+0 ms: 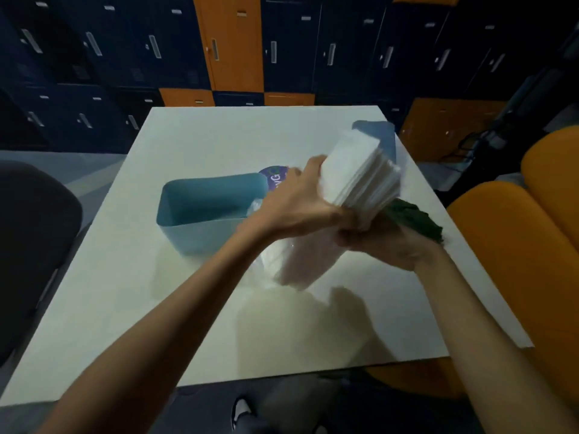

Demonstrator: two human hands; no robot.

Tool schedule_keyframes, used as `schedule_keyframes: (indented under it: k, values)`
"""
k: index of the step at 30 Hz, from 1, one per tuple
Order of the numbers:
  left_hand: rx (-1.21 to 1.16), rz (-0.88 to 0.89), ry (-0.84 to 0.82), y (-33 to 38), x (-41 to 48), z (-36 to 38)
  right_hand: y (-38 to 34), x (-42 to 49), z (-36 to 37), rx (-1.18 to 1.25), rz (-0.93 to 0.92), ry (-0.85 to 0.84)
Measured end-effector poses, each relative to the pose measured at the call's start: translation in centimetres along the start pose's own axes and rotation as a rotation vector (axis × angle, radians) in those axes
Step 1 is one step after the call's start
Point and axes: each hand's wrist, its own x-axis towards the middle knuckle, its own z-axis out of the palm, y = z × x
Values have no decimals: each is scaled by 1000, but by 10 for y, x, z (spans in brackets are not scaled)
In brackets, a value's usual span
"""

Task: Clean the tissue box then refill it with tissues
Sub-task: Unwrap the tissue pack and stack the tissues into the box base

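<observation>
Both hands clasp a thick stack of tissues (360,170) above the white table (188,308). We see the left hand (294,202) wrapped over the stack's 9 o'clock flank, thumb and fingers closed on it. The right hand (385,245) cups the near end from below, fingers curled up around it. Motion blur softens the edges, so we cannot tell exactly where each fingertip sits.

We judge the two-handed hold is there to keep the loose, soft sheets squared up as a single block while a clear, crinkly plastic wrapper (291,261) hangs from the near end. It looks as if it is being slipped off.

The blue tissue box (200,202) stands open on the table at 9 o'clock from the hands. It is a smooth, round-cornered plastic trough with bare inside walls. Its open mouth faces up, well placed to take the stack. A purple printed label (274,177) shows at the box's far right corner, partly hidden by the left hand.

At 1 o'clock, behind the stack, lies the matching blue lid (383,136), set aside from the box. At 3 o'clock a crumpled dark green cloth (419,219) lies on the tabletop, partly under the tissues. We read it as the cleaning rag, and the refill as not yet done.
</observation>
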Motion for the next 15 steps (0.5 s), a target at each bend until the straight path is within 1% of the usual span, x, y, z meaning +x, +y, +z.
schedule_keyframes:
  k: [3,5,7,10,13,15]
  values:
    - [246,-114,-72,-8,-28,35,24,-28,-21,-199,236,-57]
    - [432,-139,-103,-15,-43,51,36,-36,-35,-232,318,-39]
    - [568,-163,-100,-24,-53,56,41,-39,-42,-211,320,64]
    - [691,-188,-105,-37,-61,55,39,-34,-35,-202,251,195]
    - [764,-219,-82,-48,-66,53,33,-21,-10,-253,238,214]
    - [803,-236,-59,-55,-69,54,31,-11,10,-351,258,188]
